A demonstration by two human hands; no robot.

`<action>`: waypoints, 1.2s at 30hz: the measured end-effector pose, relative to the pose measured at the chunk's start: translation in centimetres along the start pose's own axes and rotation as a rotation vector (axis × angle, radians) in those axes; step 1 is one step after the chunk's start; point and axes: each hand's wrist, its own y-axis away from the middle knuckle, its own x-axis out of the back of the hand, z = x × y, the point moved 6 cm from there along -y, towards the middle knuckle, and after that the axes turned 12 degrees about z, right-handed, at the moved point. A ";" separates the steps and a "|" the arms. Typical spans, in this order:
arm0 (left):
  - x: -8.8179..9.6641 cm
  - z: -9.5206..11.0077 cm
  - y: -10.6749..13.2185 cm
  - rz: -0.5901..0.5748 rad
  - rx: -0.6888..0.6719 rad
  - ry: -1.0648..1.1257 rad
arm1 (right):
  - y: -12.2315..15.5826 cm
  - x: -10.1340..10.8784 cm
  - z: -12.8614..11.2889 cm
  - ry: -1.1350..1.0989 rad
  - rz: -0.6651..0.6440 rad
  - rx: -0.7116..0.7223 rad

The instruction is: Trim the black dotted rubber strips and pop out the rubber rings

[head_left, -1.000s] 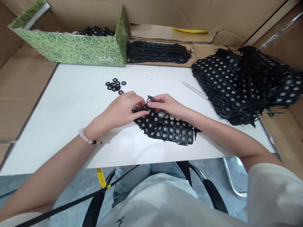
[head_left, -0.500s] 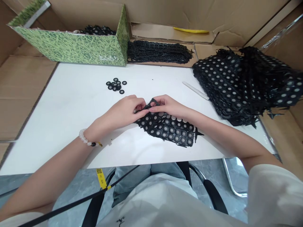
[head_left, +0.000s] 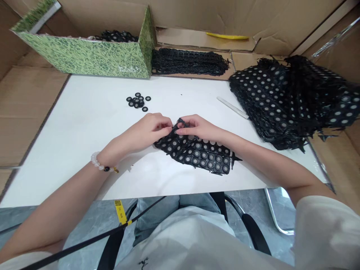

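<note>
- Left hand point(head_left: 156, 129): clenched to a pinch, fingertips on the far edge of the black sheet point(head_left: 201, 155), pointing toward the right hand.
- Right hand point(head_left: 198, 127): also pinching, thumb and fingertips on a raised flap of the same sheet, touching or just beside the left fingertips.
- Black sheet: lying on the white table point(head_left: 70, 138), directly under both hands and extending toward the right forearm. Rows of rings with grey centres, ragged edges, flap lifted between the fingers.
- Beaded bracelet point(head_left: 101, 163): on the left wrist, just behind the left hand.
- Loose black rings point(head_left: 137, 101): small cluster on the table, beyond the left hand, not touching it.
- White plastic strip point(head_left: 232, 107): on the table, beyond the right hand, next to the sheet heap.
- Heap of similar black sheets point(head_left: 270, 101): beyond and to the right of the right hand, well apart.
- Green patterned box point(head_left: 84, 60): far beyond the left hand, black pieces point(head_left: 116, 36) inside.
- Bundle of black strips point(head_left: 188, 62): far beyond both hands, beside the box.
- Yellow strip point(head_left: 226, 35): on cardboard, past the bundle.
</note>
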 end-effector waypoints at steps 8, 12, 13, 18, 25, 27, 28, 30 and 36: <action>0.0 1.5 -0.1 0.082 -0.028 -0.091 | 0.0 -0.4 0.1 0.035 -0.020 0.077; 1.2 0.7 -0.2 0.209 -0.002 -0.085 | 0.0 -0.4 0.0 0.017 -0.014 0.056; 1.6 0.3 -0.2 0.258 0.033 -0.058 | 0.0 -0.3 0.0 0.006 0.001 0.043; 2.8 -1.9 -0.6 0.360 0.269 0.110 | 0.1 0.3 -0.1 -0.032 0.075 -0.032; 9.6 -7.4 -0.3 0.891 0.441 0.234 | 0.3 0.4 0.2 -0.052 0.110 -0.094; 10.6 -8.6 0.0 0.914 0.428 -0.066 | 0.3 0.5 0.2 -0.067 0.127 -0.112; 10.5 -9.0 -0.1 0.867 0.407 -0.228 | 0.4 0.5 0.2 -0.072 0.134 -0.117; 9.2 -9.6 -0.4 0.699 0.339 -0.467 | 0.4 0.6 0.2 -0.076 0.145 -0.124; 6.6 -7.8 -0.5 0.550 0.198 -0.489 | 0.3 0.5 0.4 -0.122 0.176 -0.144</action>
